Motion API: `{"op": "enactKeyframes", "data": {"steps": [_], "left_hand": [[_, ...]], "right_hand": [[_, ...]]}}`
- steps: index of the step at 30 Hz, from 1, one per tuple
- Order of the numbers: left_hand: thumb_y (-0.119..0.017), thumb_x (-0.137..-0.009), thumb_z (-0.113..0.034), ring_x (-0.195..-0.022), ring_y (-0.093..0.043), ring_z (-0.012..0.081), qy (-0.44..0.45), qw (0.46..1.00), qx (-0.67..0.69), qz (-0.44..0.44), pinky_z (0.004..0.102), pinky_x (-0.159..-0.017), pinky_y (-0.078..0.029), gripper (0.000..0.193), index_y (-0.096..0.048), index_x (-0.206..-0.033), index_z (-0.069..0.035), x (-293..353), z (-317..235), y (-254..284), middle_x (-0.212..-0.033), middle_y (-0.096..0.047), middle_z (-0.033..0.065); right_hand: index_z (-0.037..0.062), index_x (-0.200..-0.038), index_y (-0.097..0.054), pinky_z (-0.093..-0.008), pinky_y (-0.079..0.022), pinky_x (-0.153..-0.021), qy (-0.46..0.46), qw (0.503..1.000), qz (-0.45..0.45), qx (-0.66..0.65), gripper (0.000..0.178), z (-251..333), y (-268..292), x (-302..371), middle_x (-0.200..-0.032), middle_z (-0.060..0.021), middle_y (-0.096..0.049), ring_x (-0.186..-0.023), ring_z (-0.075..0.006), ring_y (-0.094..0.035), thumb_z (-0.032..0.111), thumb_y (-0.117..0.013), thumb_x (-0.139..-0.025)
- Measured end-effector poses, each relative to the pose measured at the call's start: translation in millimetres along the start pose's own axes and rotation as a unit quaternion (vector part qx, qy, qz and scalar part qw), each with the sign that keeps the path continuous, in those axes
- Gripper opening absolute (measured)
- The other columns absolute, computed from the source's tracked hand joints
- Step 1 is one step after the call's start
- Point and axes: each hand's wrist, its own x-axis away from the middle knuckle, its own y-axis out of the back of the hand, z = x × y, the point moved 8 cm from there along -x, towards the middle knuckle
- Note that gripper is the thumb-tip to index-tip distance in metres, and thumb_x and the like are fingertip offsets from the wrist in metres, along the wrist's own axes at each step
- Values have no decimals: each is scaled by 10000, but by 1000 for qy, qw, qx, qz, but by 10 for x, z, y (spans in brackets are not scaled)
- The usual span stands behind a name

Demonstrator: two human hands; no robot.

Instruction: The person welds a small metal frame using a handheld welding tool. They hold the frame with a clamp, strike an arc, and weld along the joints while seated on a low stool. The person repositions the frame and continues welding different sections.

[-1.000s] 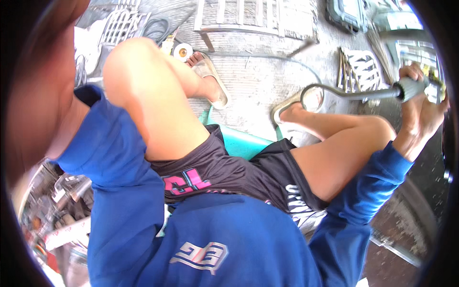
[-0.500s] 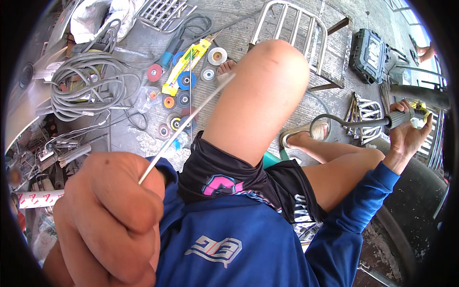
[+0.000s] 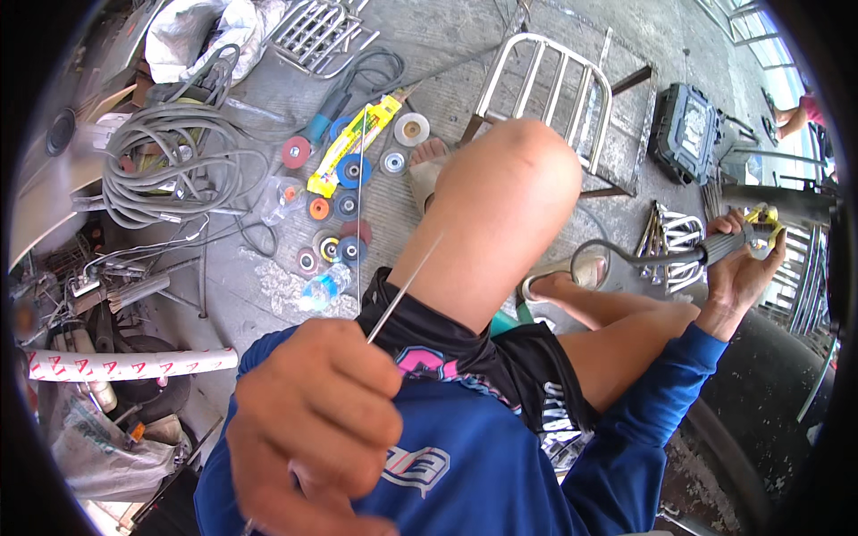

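My left hand [image 3: 313,411] is closed around a thin metal rod [image 3: 402,290], low and close in front of my blue top. The rod's upper end points up and right across my bare thigh. A short bit of it shows below the fist; the middle is hidden. At the far right my right hand [image 3: 737,268] grips the ribbed grey handle of what looks like a welding torch [image 3: 722,246]. A dark cable [image 3: 639,257] curves away from the handle toward my foot. By its head is a yellow part [image 3: 762,217] near my fingertips.
Several grinding discs [image 3: 353,170], a yellow packet [image 3: 357,143], a blue grinder [image 3: 326,116] and a plastic bottle [image 3: 326,288] lie on the floor. Coiled cable [image 3: 170,165] is at left, a red-and-white roll [image 3: 134,364] below it. A metal rack [image 3: 545,85] and black case [image 3: 688,134] stand ahead.
My left hand has moved right and away from the camera with the rod, whose upper end now sits lower over my thigh. My right hand keeps its hold on the torch.
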Motion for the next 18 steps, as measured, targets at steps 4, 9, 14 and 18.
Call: {"op": "enactKeyframes", "data": {"steps": [4,9,14,18], "left_hand": [[-778,-924,-232,-497,-524,181,229,856,-462,26,342,-479,-385,219,-712,-824,-49,413,694,486,-620,-585,18],[-697,-1016,-371,-739,-700,370,511,690,-509,-65,468,-685,-546,333,-756,-1108,-56,1634,2583,2089,-816,-735,196],[-709,-964,-339,-1034,-726,458,557,597,-577,32,573,-884,-584,323,-768,-1162,-91,3111,4301,3020,-1089,-762,241],[-721,-942,-300,-1118,-691,458,513,606,-608,31,551,-937,-579,368,-698,-1256,-109,3393,5051,3265,-1268,-682,229]], "right_hand": [[-89,-1224,-477,-398,-480,-890,-21,999,34,-13,681,-17,7,27,-1039,-116,-479,-928,-233,-502,490,-742,-982],[-5,-1300,-553,-416,-505,-969,-9,993,-25,115,617,-47,34,186,-1153,-123,-593,-1045,-229,-583,510,-706,-995],[111,-1405,-564,-524,-564,-882,15,954,-64,291,553,-302,-7,561,-1197,-128,-647,-1013,-280,-655,404,-757,-978],[53,-1415,-528,-476,-592,-873,-22,974,-48,219,663,-601,2,623,-1151,-138,-637,-975,-278,-665,336,-828,-896]]}}
